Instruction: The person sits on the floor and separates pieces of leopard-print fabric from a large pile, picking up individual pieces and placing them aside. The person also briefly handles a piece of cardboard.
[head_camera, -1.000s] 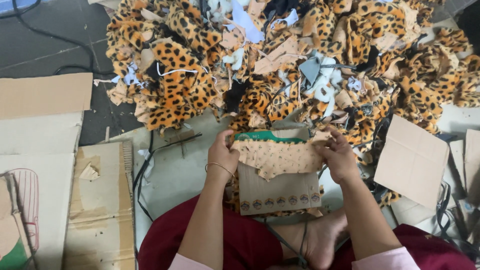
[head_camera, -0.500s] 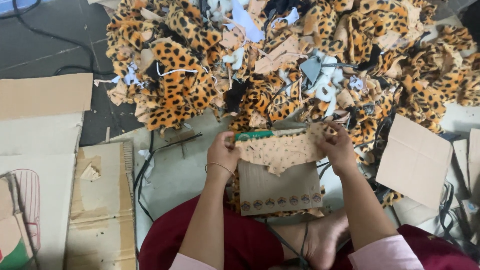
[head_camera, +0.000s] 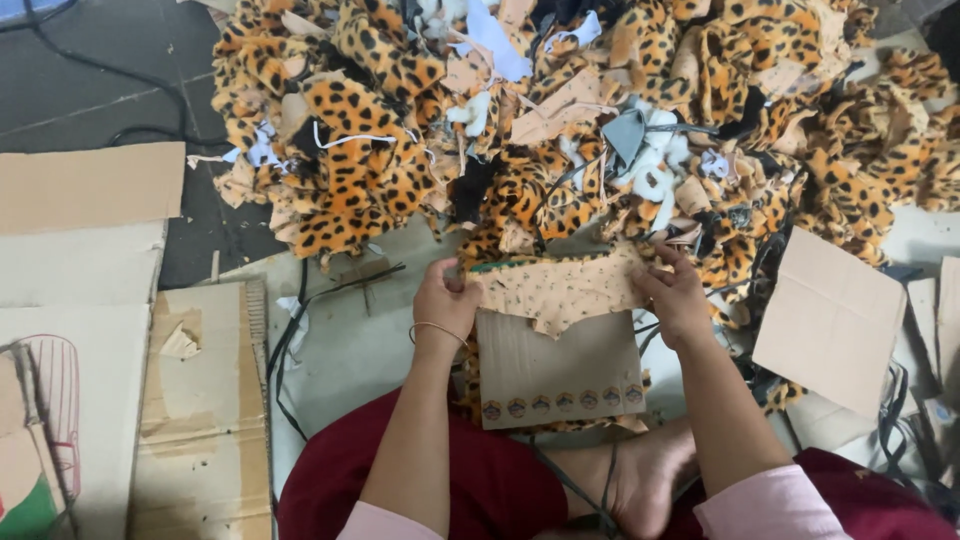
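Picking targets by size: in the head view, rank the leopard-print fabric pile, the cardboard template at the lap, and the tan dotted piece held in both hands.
1. leopard-print fabric pile
2. cardboard template
3. tan dotted piece, though the two look close.

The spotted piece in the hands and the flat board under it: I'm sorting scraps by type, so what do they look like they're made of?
The spotted piece, held by the left hand and right hand, looks like thin fabric backing: tan, matte, limp, with ragged cut edges. The board looks like brown cardboard: stiff, flat, straight edges, dull surface. The pile behind seems plush leopard-print fabric, fuzzy.
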